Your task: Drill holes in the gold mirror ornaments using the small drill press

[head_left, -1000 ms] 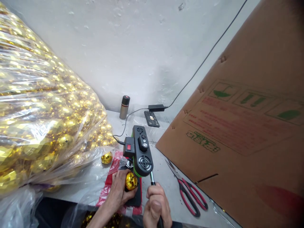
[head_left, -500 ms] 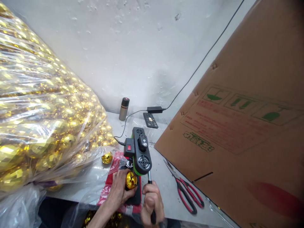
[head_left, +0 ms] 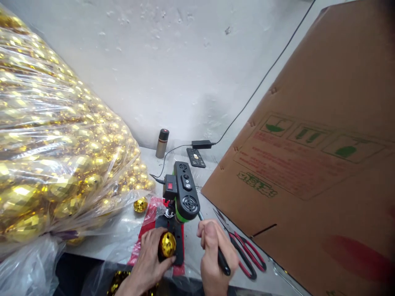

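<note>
A shiny gold mirrored ball (head_left: 168,244) sits in my left hand (head_left: 151,257), whose fingers and thumb curl around it. Beneath it lies the black base plate (head_left: 178,253) of a small bench machine (head_left: 187,191) that looks like a mini drill press. The ball is in front of the machine's head, on my side of it. My right hand (head_left: 217,255) grips the black-ended lever handle (head_left: 224,263), which slants down and right from the head. Another gold ball (head_left: 140,204) rests on the table left of the machine. The machine's tool tip is hidden under its head.
A big clear bag (head_left: 70,164) of gold balls fills the left. At right stands a large cardboard box (head_left: 296,144), with red-handled scissors (head_left: 247,253) beside it. A bottle (head_left: 162,143), a phone (head_left: 196,158) and a power adapter (head_left: 202,144) lie near the wall. Red plastic (head_left: 143,234) lies under the machine.
My left hand has drawn the ball toward me, out from beside the machine's head. My right hand has swung the lever to the right, and the knob on the head sits lower.
</note>
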Demonstrator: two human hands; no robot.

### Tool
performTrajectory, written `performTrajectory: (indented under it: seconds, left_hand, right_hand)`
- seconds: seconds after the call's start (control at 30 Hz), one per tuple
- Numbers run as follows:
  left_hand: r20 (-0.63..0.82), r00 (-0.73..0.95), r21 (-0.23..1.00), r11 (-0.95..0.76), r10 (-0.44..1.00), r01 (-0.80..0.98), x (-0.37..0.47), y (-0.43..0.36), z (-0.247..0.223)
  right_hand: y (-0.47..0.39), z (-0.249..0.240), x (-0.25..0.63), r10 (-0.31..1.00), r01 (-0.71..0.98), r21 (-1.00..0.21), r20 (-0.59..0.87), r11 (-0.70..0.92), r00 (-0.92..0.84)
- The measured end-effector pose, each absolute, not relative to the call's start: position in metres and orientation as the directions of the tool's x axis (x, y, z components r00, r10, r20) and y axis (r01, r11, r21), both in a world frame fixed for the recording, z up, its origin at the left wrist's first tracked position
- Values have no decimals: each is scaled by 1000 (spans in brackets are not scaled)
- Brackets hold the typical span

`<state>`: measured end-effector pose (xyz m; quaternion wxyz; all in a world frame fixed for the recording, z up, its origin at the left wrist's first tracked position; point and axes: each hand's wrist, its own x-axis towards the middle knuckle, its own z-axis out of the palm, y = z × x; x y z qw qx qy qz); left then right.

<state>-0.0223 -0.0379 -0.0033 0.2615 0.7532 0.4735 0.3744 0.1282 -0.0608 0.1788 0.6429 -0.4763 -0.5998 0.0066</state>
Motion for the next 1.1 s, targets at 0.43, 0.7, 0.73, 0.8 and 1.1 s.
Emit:
performTrajectory:
  seconds: [0.43, 0.7, 0.73, 0.8, 1.1]
  left_hand:
    - [53, 8, 521, -34, 999, 853, -62, 71, 67]
    - [-116, 69, 905, 77, 991, 418, -56, 38, 56]
    - [-122, 82, 961, 97, 989, 259, -53, 28, 53]
    - [-121, 91, 992, 118, 988, 45, -46, 10, 46]
    - [50, -7, 996, -50, 999, 80, -9, -13, 6]
  right_hand:
    - [-62, 150, 124, 539, 509, -606, 790, 611, 292]
    - [-60, 181, 121, 593, 509, -668, 734, 543, 331]
    - [-60, 186, 121, 597, 513, -671, 730, 535, 332]
    - [-59, 191, 120, 598, 517, -670, 730, 532, 331]
    - [-63, 182, 123, 628, 503, -668, 726, 548, 279]
